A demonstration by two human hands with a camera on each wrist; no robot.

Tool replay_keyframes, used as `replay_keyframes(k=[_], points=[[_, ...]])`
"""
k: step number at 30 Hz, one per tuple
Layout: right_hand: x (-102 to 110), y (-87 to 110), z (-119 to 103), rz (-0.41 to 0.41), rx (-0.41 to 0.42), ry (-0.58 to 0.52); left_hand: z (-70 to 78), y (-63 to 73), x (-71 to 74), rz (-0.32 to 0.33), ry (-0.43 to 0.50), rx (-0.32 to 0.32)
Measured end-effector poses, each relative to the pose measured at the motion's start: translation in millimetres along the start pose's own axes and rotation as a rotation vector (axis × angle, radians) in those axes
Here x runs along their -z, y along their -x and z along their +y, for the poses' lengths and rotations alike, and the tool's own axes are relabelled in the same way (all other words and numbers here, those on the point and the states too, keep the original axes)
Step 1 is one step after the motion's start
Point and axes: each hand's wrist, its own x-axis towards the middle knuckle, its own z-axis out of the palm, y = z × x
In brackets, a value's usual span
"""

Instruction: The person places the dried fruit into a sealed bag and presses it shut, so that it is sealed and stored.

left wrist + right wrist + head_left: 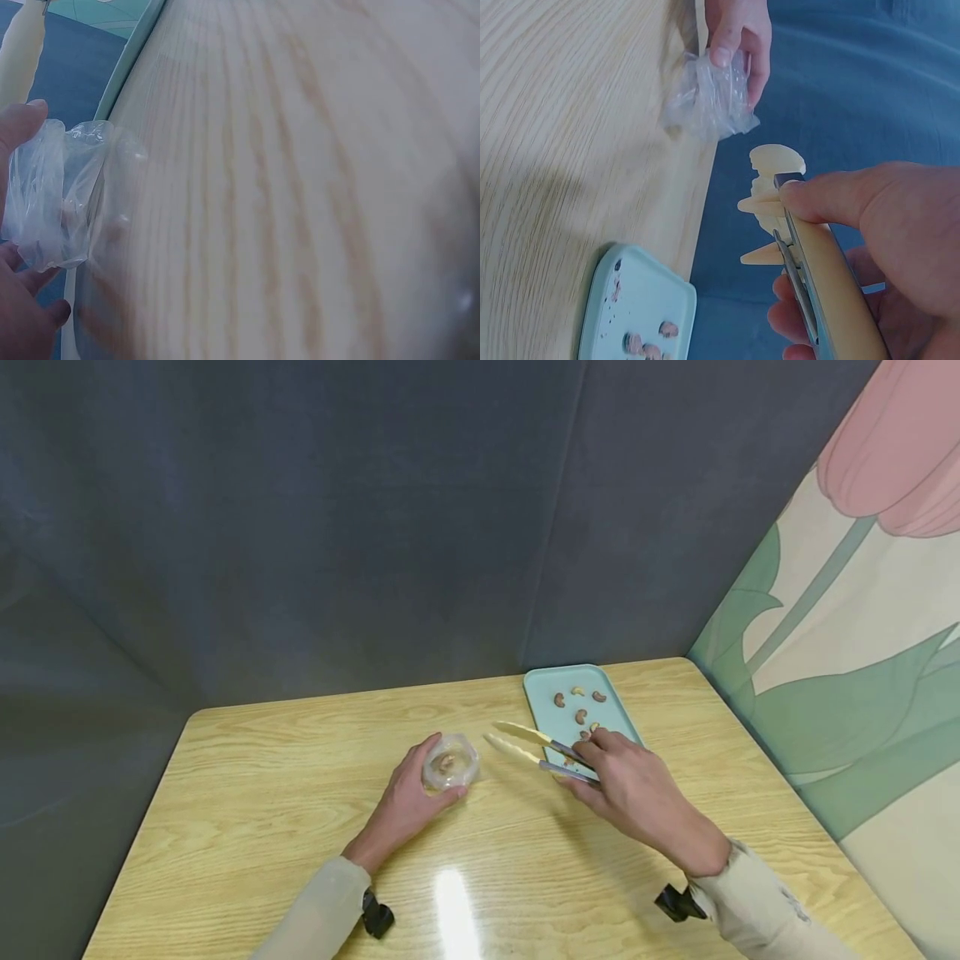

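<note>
While left hand [420, 783] is cupping clear bag [469, 752] left of tray [543, 695], nuts [446, 763] showing inside, right hand [637, 781] is gripping tongs [525, 733], tips parted, apparently empty. Transfer seemingly underway; next move probably calling for pinching loose cashews [581, 717] on tray.

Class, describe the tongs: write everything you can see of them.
The tongs have pale yellow, wavy-edged, plastic-looking ends on grey, metal-looking arms. The right hand grips them, hiding part of the arms. They are spread apart, with nothing between the ends, in the air over the wood-grain table, pointing toward the clear plastic bag without touching it.
</note>
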Motion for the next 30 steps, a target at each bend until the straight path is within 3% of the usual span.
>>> replay_keyframes(k=[8,30], points=[[4.9,9.1,14.0,-0.029,-0.076,0.007,-2.1,1.0,0.5,-0.005,0.012,-0.007],[12.0,37.0,49.5,-0.016,-0.215,-0.009,-3.9,1.8,2.2,-0.002,0.023,-0.009]])
